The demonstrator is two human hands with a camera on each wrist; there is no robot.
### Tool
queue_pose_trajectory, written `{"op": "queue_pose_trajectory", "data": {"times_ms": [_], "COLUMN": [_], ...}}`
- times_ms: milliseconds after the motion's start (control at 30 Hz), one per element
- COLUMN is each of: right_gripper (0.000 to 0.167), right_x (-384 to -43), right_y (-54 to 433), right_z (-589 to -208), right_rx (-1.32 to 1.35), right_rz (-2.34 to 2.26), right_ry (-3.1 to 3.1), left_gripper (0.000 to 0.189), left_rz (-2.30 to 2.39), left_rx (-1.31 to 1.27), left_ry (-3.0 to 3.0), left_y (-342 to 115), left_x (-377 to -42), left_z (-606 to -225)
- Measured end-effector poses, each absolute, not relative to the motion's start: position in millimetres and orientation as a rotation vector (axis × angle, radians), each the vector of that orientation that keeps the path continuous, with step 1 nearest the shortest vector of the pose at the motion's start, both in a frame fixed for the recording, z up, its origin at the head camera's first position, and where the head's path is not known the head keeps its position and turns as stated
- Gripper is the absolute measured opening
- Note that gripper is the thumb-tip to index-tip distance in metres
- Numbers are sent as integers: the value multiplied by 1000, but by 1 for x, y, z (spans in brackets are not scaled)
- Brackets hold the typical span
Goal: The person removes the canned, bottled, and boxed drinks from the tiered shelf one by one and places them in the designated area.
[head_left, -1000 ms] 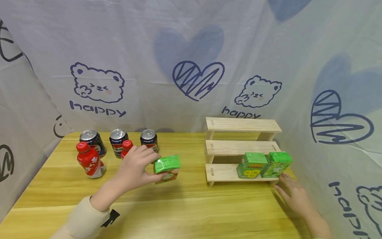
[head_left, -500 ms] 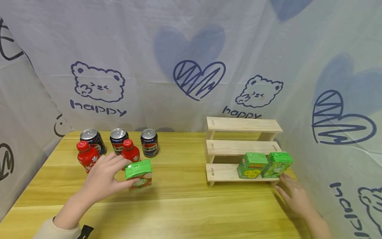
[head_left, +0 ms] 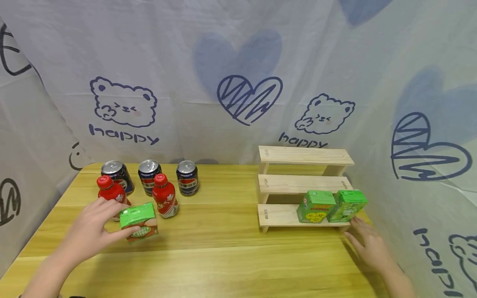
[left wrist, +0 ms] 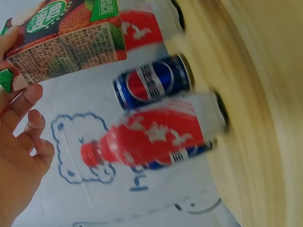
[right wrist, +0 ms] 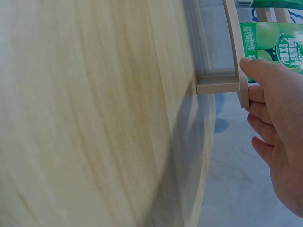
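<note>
Toward the table's left side, my left hand (head_left: pixel 87 234) pinches a juice box (head_left: pixel 139 221) with a green top and red-brown sides between thumb and fingers. It is held above the table, in front of two red-capped bottles (head_left: pixel 165 198). The left wrist view shows the printed side of the juice box (left wrist: pixel 66 45). At the right, my right hand (head_left: pixel 372 246) holds the end of the three-tier wooden shelf (head_left: pixel 279 214), thumb on the lowest board's edge and fingers around its end. Two green juice boxes, one with yellow fruit (head_left: pixel 316 207) and a greener one (head_left: pixel 347 206), stand on that board.
Three dark blue cola cans (head_left: pixel 188 180) stand behind the bottles along the table's back edge. A printed white cloth (head_left: pixel 179 74) hangs behind and at both sides. The wooden table (head_left: pixel 223 260) stretches between the bottles and the shelf.
My left hand has moved left and toward me with the juice box, uncovering the right-hand bottle and the right-hand can. My right hand has stayed at the shelf.
</note>
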State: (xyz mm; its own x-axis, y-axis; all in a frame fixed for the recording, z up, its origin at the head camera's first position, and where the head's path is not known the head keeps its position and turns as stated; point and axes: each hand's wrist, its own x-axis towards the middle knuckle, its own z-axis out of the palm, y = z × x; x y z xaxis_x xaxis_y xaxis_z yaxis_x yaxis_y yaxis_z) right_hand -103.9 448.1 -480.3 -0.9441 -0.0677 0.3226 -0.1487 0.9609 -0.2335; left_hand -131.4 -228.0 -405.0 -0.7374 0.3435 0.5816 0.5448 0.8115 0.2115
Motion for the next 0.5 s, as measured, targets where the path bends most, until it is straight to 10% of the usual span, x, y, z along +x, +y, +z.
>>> {"op": "queue_pose_trajectory", "data": {"times_ms": [500], "right_gripper": [50], "right_x": [-104], "right_y": [448], "right_z": [-481], "right_rx": [157], "right_rz": [379], "right_ry": [-2796], "left_gripper": [47], "left_rz": [-430], "left_rx": [-524], "left_ry": [-2638], "left_y": [-271], "left_x": [-129], "left_z": [-422]}}
